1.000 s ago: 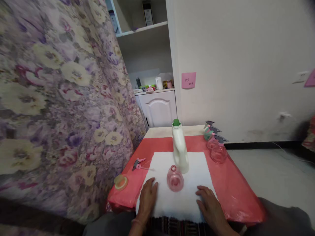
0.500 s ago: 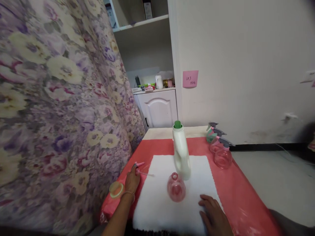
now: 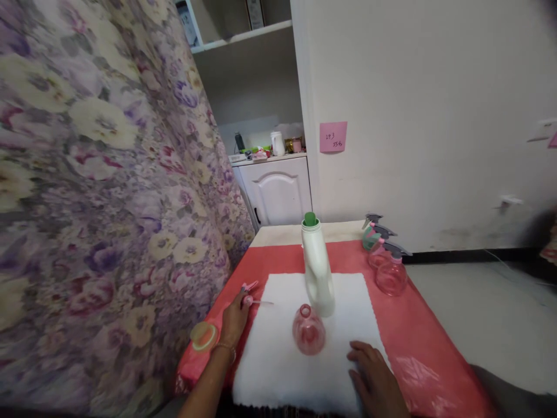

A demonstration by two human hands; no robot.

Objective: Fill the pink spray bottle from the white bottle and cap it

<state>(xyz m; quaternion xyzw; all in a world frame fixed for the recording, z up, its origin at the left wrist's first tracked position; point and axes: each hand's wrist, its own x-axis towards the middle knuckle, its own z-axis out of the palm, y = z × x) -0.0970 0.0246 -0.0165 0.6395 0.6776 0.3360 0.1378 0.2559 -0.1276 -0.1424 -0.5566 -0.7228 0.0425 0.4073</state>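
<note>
My left hand (image 3: 234,318) reaches forward on the red table cover (image 3: 409,325), its fingers closed around the pink and grey spray-nozzle head (image 3: 249,292) lying left of the white cloth (image 3: 278,360). My right hand (image 3: 373,380) lies flat, fingers spread, on the cloth's near right part. A small pink round bottle (image 3: 308,330) with no top stands on the cloth between my hands. Just behind it stands a tall white bottle with a green cap (image 3: 317,266).
A round yellow-green lid (image 3: 202,335) lies at the table's left corner. Two pink spray bottles with grey triggers (image 3: 389,266) and a green one stand at the back right. A flowered curtain (image 3: 96,191) hangs close on the left. Behind are a white cabinet (image 3: 278,188) and wall.
My left hand left the cloth's near edge, went forward and left to the spray-nozzle head and closed on it. The right hand stayed on the cloth.
</note>
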